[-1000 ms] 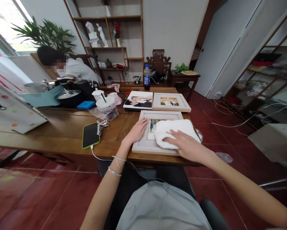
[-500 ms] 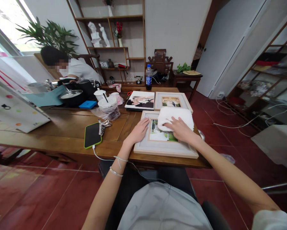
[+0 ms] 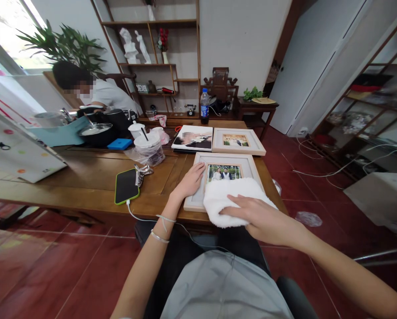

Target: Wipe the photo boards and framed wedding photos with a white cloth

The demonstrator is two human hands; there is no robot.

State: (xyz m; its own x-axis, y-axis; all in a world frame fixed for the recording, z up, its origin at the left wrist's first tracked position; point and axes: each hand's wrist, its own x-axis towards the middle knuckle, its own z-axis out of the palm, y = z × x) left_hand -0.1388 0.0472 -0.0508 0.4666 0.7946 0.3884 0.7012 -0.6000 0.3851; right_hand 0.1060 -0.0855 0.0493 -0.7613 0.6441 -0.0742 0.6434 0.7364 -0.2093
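Note:
A light wooden picture frame (image 3: 193, 203) lies flat on the table before me, with a photo of two people in its middle. My left hand (image 3: 192, 178) rests on the frame's left side, fingers stretched out. In my right hand (image 3: 256, 217) is a folded white cloth (image 3: 225, 190), gripped by its near edge. The cloth lies over the lower right of the frame and hides part of the photo and the near border.
Behind it lie a second picture frame (image 3: 256, 148) and a photo print (image 3: 193, 137). A cola bottle (image 3: 204, 106) stands farther back. To the left are a charging phone (image 3: 127, 186), a bagged plastic cup (image 3: 148, 148) and a blue box (image 3: 120, 144). Another person (image 3: 110, 95) sits across the table.
My right hand has drawn the white cloth from the frame's far right corner toward me, uncovering the upper photo. My left hand has stayed on the frame's left side.

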